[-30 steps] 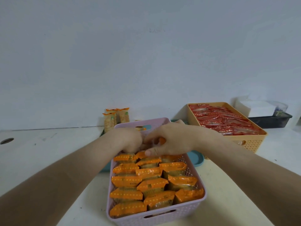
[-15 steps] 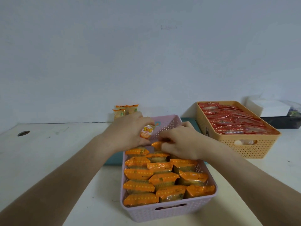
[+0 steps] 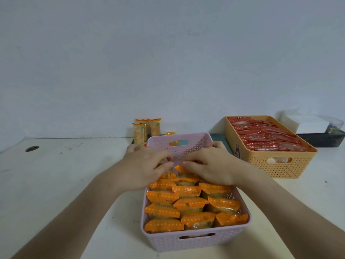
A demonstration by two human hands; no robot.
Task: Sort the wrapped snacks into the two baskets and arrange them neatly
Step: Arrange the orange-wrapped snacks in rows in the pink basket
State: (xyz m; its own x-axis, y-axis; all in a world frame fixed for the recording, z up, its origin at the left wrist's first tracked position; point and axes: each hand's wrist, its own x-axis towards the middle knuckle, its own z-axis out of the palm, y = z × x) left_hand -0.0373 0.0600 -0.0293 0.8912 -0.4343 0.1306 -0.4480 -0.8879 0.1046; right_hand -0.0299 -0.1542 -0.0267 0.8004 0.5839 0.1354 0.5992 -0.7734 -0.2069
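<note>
A lilac basket [image 3: 186, 242] stands in front of me, filled with rows of orange wrapped snacks [image 3: 190, 202]. My left hand [image 3: 145, 169] and my right hand [image 3: 211, 165] meet over its far end. Their fingertips pinch one orange snack [image 3: 179, 168] at the back row, and the hands hide most of it. To the right, an orange basket [image 3: 280, 165] holds neat rows of red wrapped snacks [image 3: 265, 137].
Three upright orange-and-green snack packs [image 3: 147, 128] stand behind the lilac basket by the wall. A teal tray [image 3: 218, 137] shows behind that basket. At the back right is a black tray [image 3: 321, 140] with a white box [image 3: 308, 122]. A round hole [image 3: 32, 148] sits in the tabletop at the left.
My left hand has lowered the snack it held up into the far end of the lilac basket. My right hand has closed in to meet it there.
</note>
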